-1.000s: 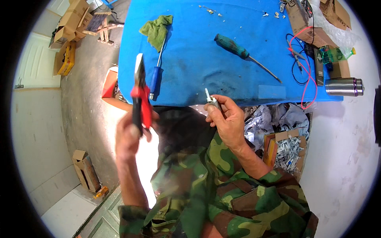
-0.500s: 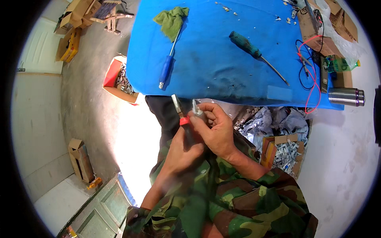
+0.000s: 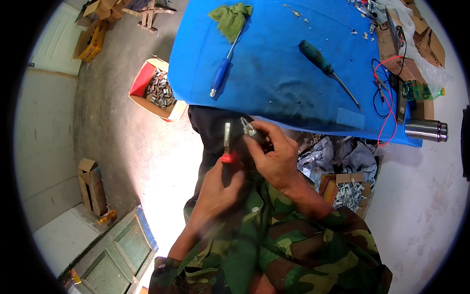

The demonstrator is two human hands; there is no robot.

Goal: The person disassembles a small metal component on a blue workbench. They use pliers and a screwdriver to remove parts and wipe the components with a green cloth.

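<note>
My left hand (image 3: 218, 188) is wrapped round the red-and-dark grip of a hand tool with a flat metal head (image 3: 227, 139), which points away from me. Fingers and thumb of my right hand (image 3: 279, 159) pinch a small grey-white part with a thin prong (image 3: 248, 129). The prong tilts toward the far left, and fingers hide some of the part. A small gap separates tool and part. Both hands are over my lap, just before the table edge. Beyond them, a blue-handled screwdriver (image 3: 221, 76) and a green-handled screwdriver (image 3: 317, 57) lie on the blue-covered table (image 3: 274, 59).
A green cloth (image 3: 231, 20) touches the blue screwdriver's shaft. Red and black test leads (image 3: 389, 105) and a steel flask (image 3: 426, 130) are at the table's right. An open box of small metal pieces (image 3: 159, 90) stands left; another box of pieces (image 3: 350, 193) sits below right.
The tool in my left hand has swung more upright. My hands have moved slightly apart, with the small part farther from the tool. The whole view has shifted a little.
</note>
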